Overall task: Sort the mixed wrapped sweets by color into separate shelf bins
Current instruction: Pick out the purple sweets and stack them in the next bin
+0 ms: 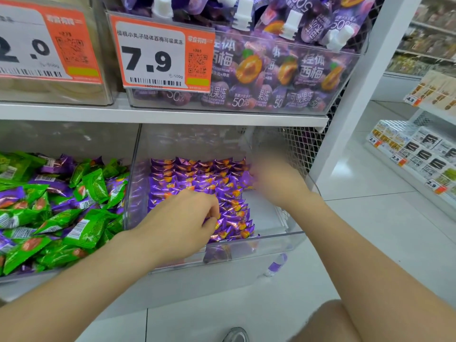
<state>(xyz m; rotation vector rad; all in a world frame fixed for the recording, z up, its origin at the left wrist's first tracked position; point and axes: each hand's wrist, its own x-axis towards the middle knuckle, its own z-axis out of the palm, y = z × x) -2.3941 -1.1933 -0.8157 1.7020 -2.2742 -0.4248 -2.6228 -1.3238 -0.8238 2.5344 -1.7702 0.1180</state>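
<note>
Two clear bins sit on the lower shelf. The left bin (22,277) holds a mixed heap of green sweets (91,183) and purple sweets (53,187). The right bin (271,243) holds rows of purple sweets (197,176) only. My left hand (182,218) reaches into the right bin and pinches a purple sweet (211,222) near the front rows. My right hand (276,178) is blurred at the back right of the same bin, touching a purple sweet (246,180); its grip is unclear.
The upper shelf carries a clear bin of purple jelly pouches (283,70) with a 7.9 price tag (160,55). A white upright (357,90) stands right of the bins. Another shelf of packets (414,154) runs along the right aisle. White floor tiles lie below.
</note>
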